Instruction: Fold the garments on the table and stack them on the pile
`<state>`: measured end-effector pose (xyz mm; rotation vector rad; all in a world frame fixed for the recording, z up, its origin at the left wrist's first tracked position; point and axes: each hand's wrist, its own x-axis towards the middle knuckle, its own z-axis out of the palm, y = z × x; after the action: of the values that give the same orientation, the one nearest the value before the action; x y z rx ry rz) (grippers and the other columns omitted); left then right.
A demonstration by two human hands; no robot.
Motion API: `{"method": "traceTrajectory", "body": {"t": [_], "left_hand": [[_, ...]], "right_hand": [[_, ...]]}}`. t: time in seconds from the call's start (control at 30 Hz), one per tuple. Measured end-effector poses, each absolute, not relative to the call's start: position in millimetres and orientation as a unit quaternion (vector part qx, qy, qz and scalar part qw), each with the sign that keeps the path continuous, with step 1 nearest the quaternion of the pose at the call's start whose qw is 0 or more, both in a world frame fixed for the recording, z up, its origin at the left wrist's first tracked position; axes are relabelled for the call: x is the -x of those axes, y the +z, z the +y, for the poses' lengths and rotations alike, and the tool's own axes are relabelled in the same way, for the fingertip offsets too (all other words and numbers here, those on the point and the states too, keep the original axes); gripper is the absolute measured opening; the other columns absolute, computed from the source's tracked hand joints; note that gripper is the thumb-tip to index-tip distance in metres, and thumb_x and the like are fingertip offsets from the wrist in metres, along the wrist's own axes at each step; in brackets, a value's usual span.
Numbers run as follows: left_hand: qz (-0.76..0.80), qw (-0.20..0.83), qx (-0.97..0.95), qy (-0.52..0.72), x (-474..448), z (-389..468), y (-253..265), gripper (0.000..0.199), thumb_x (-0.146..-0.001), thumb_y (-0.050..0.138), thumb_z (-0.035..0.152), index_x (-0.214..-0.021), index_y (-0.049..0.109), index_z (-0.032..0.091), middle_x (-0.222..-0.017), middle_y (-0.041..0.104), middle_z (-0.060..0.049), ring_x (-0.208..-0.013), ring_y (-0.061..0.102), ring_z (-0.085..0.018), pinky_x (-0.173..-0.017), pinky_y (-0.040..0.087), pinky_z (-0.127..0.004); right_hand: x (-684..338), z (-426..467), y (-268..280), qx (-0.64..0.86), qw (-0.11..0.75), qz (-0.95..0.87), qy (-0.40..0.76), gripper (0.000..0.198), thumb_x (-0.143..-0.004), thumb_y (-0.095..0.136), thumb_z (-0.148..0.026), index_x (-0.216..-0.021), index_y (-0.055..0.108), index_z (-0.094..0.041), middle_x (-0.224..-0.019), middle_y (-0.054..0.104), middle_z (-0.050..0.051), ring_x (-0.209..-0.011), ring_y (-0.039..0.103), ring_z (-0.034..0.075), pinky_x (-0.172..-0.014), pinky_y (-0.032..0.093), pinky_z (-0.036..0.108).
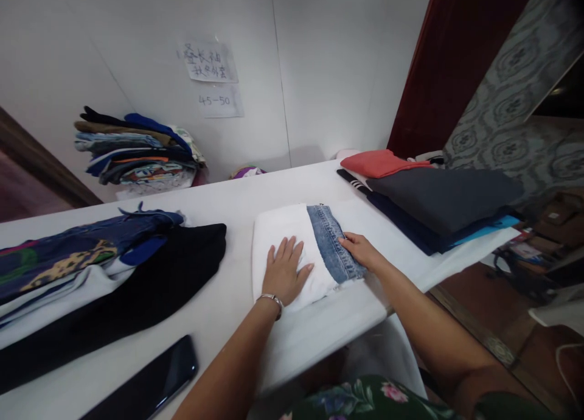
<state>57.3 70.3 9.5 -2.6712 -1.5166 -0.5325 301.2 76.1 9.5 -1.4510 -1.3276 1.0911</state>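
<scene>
A folded white garment point(280, 225) with a blue denim band point(329, 240) along its right side lies on the white table in front of me. My left hand point(285, 271) rests flat on the white part, fingers spread, a silver bracelet at the wrist. At the right edge of the denim, my right hand point(360, 251) grips the garment, with the thumb side showing and some fingers hidden.
Dark and white clothes point(150, 280) lie to my left, near a black phone point(168, 377). A folded stack point(137, 146) stands at the back left. More garments, a grey one point(424, 195) and a red one point(378, 162), lie at the right. Paper signs point(212, 61) hang on the wall.
</scene>
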Motion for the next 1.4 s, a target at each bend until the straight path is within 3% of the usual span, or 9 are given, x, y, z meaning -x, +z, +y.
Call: {"method": "traceTrajectory", "body": {"t": [0.17,0.3,0.43,0.57,0.67,0.77,0.83,1.13,1.4], "left_hand": [[-0.485,0.003,0.856,-0.178,-57,69,9,0.056,-0.092,0.038,0.050,-0.140,0.042,0.021,-0.151,0.034,-0.009,-0.141,0.024,-0.029,-0.114,0.018,-0.054],[-0.492,-0.004,0.853,-0.173,-59,68,11,0.056,-0.092,0.039,0.049,-0.140,0.042,0.022,-0.151,0.035,-0.008,-0.141,0.025,-0.029,-0.114,0.017,-0.053],[-0.492,-0.004,0.854,-0.169,-60,68,11,0.057,-0.092,0.038,0.050,-0.141,0.040,0.020,-0.151,0.033,-0.009,-0.141,0.023,-0.029,-0.114,0.017,-0.054],[-0.489,0.006,0.856,-0.170,-59,68,9,0.060,-0.092,0.038,0.050,-0.143,0.035,0.018,-0.152,0.031,-0.010,-0.141,0.023,-0.029,-0.113,0.017,-0.056],[-0.487,0.006,0.857,-0.170,-59,67,10,0.059,-0.092,0.037,0.050,-0.142,0.037,0.018,-0.152,0.032,-0.010,-0.141,0.023,-0.029,-0.113,0.018,-0.055],[-0.485,0.000,0.859,-0.164,-59,65,11,0.057,-0.093,0.035,0.050,-0.140,0.040,0.018,-0.151,0.034,-0.009,-0.141,0.023,-0.028,-0.114,0.018,-0.054],[-0.482,0.000,0.861,-0.166,-59,65,11,0.056,-0.093,0.035,0.050,-0.140,0.042,0.019,-0.151,0.035,-0.008,-0.141,0.024,-0.028,-0.115,0.018,-0.053],[-0.479,0.001,0.860,-0.177,-59,65,8,0.055,-0.093,0.037,0.050,-0.139,0.043,0.020,-0.150,0.036,-0.007,-0.141,0.024,-0.027,-0.115,0.019,-0.053],[-0.473,-0.082,0.854,-0.201,-52,67,18,0.050,-0.092,0.043,0.045,-0.135,0.048,0.020,-0.148,0.039,-0.008,-0.141,0.026,-0.024,-0.116,0.018,-0.049]], "right_hand": [[-312,75,4,0.627,0.363,-0.601,0.339,0.032,-0.082,0.047,-0.043,-0.081,0.066,-0.017,-0.069,0.063,0.002,-0.067,0.057,0.018,-0.064,0.043,0.030],[-304,70,37,0.655,0.295,-0.684,0.121,0.037,-0.085,0.046,-0.031,-0.115,0.063,-0.019,-0.105,0.067,0.010,-0.097,0.061,0.024,-0.086,0.046,0.038],[-259,68,84,0.524,0.344,-0.778,0.040,0.048,-0.092,0.041,-0.036,-0.137,0.045,-0.019,-0.142,0.045,0.010,-0.133,0.039,0.022,-0.108,0.034,0.039],[-215,88,107,0.444,0.335,-0.831,0.009,0.058,-0.093,0.039,-0.046,-0.145,0.030,-0.023,-0.155,0.023,0.008,-0.144,0.014,0.022,-0.113,0.022,0.048],[-207,122,94,0.494,0.263,-0.829,0.019,0.065,-0.092,0.038,-0.050,-0.147,0.025,-0.019,-0.157,0.014,0.009,-0.145,0.005,0.024,-0.114,0.011,0.050],[-216,155,66,0.586,0.108,-0.795,0.113,0.067,-0.091,0.035,-0.053,-0.145,0.029,-0.014,-0.155,0.022,0.013,-0.144,0.014,0.027,-0.113,0.012,0.051],[-222,168,48,0.608,0.050,-0.778,0.149,0.067,-0.091,0.032,-0.054,-0.145,0.030,-0.014,-0.154,0.025,0.013,-0.142,0.019,0.028,-0.112,0.015,0.051],[-228,174,32,0.604,0.055,-0.783,0.135,0.069,-0.091,0.029,-0.057,-0.146,0.027,-0.016,-0.155,0.022,0.011,-0.143,0.017,0.025,-0.113,0.012,0.047],[-233,172,35,0.596,0.133,-0.773,0.171,0.062,-0.090,0.039,-0.054,-0.141,0.039,-0.018,-0.151,0.032,0.011,-0.141,0.025,0.023,-0.114,0.015,0.041]]}}
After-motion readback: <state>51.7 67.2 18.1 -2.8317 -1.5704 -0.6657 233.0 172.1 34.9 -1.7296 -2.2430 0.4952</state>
